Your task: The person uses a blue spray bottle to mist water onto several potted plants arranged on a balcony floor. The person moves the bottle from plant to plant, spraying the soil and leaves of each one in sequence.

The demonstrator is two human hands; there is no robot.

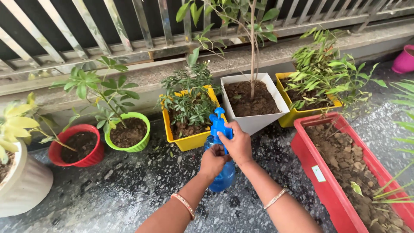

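Head camera looks steeply down, close over potted plants.

Blue spray bottle; yellow square pot; white pot; red trough.

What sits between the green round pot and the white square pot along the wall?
In the head view, a yellow square pot with a leafy bush sits between the green pot and white pot.

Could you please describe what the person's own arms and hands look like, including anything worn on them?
Both forearms are bare, with no sleeves or gloves in view. The left hand has a thin bangle with a pinkish-gold tone around the wrist. The right hand has a slimmer, paler metallic bangle on its wrist. No rings show on the fingers.
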